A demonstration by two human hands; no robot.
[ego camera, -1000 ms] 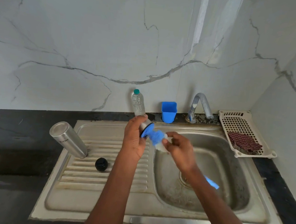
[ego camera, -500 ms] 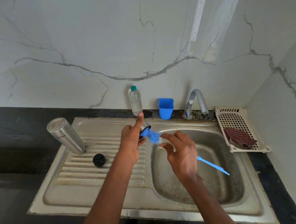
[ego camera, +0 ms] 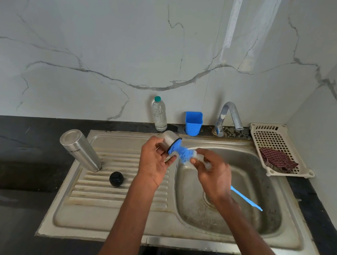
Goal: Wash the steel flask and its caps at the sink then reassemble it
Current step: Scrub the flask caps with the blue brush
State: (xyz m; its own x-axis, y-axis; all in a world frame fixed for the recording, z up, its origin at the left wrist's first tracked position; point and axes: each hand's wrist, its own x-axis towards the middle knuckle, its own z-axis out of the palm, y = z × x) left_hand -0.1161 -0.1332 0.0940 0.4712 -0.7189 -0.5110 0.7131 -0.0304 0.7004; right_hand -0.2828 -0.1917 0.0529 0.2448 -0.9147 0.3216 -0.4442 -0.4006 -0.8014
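My left hand (ego camera: 154, 162) grips a steel cup-shaped cap (ego camera: 169, 140) above the sink's left rim, its open mouth turned right. My right hand (ego camera: 213, 172) holds a blue bottle brush (ego camera: 183, 153) just behind its bristles, and the bristle head pokes into the cap's mouth. The brush's thin blue handle (ego camera: 246, 199) sticks out past my wrist over the basin. The steel flask (ego camera: 79, 150) stands upside down, tilted, at the drainboard's left edge. A small black inner cap (ego camera: 116, 179) lies on the drainboard beside it.
A steel sink (ego camera: 228, 206) with a ribbed drainboard (ego camera: 100, 192) sits in a black counter. At the back stand a plastic water bottle (ego camera: 159, 114), a blue cup (ego camera: 193, 123) and the tap (ego camera: 229, 117). A white basket (ego camera: 275, 139) holding a checked cloth (ego camera: 278, 160) sits at right.
The cap in my left hand has been turned so more of its steel side shows. The brush stays in its mouth, and its handle has swung lower over the basin.
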